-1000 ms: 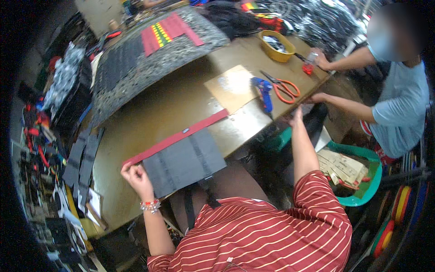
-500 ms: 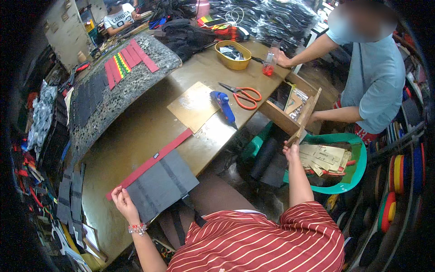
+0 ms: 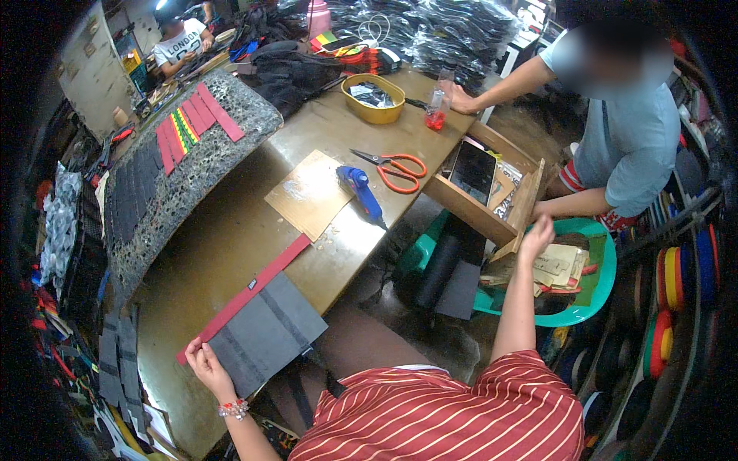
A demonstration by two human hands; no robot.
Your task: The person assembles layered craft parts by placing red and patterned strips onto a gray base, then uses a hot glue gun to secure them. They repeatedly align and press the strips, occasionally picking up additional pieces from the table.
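Fingers of left hand (image 3: pixel 207 367) clamped on near end of red strip (image 3: pixel 244 296); right hand (image 3: pixel 536 238) off the table's near-right edge, cannot tell whether fingers apart or together. Brown table (image 3: pixel 192 284): glossy. Drawer (image 3: pixel 470 211) juts from table, near-right. Grey sheet (image 3: pixel 261 330) overhangs table's near edge; red strip on table alongside. Judgement: light, flat pinch avoids skewing; right hand should clear drawer.

A long, narrow red strip (image 3: pixel 269 273), bearing a small dark label (image 3: pixel 252 285), lies slantwise across a brown tabletop (image 3: pixel 223 253), running along one edge of a flat grey panel (image 3: pixel 261 338) crossed by two darker bands. At right, a shallow wooden drawer (image 3: pixel 470 207) stands open, its contents exposed.
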